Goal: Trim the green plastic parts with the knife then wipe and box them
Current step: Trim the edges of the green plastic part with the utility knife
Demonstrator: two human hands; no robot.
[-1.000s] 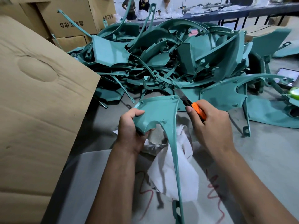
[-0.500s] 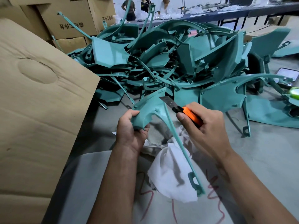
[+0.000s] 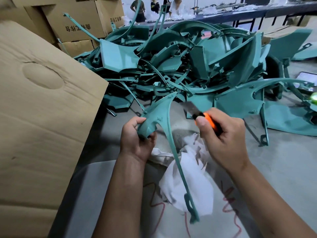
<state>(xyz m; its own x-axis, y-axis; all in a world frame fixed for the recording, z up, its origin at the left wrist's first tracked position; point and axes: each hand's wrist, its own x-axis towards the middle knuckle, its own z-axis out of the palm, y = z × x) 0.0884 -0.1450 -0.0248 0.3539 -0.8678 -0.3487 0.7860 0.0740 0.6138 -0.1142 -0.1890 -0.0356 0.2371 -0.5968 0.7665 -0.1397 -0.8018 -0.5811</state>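
Note:
My left hand (image 3: 137, 140) grips the broad end of a green plastic part (image 3: 159, 114), whose long thin arm runs down to a slotted tip over my lap. My right hand (image 3: 224, 140) holds an orange utility knife (image 3: 205, 119) with its blade out, pointing up and left, just right of the part and a little apart from it. A crumpled white cloth (image 3: 190, 179) lies under the part. A big heap of green plastic parts (image 3: 180, 62) fills the floor ahead.
A large open cardboard box flap (image 3: 39, 109) stands at my left. Stacked cardboard boxes (image 3: 77, 23) sit at the back left. More green parts (image 3: 291, 117) lie on the grey floor at right. People stand by a long table (image 3: 223, 12) far behind.
My left hand has turned the green part so its edge faces up, and the long arm has swung. The knife has lifted off the part's edge and drawn slightly right.

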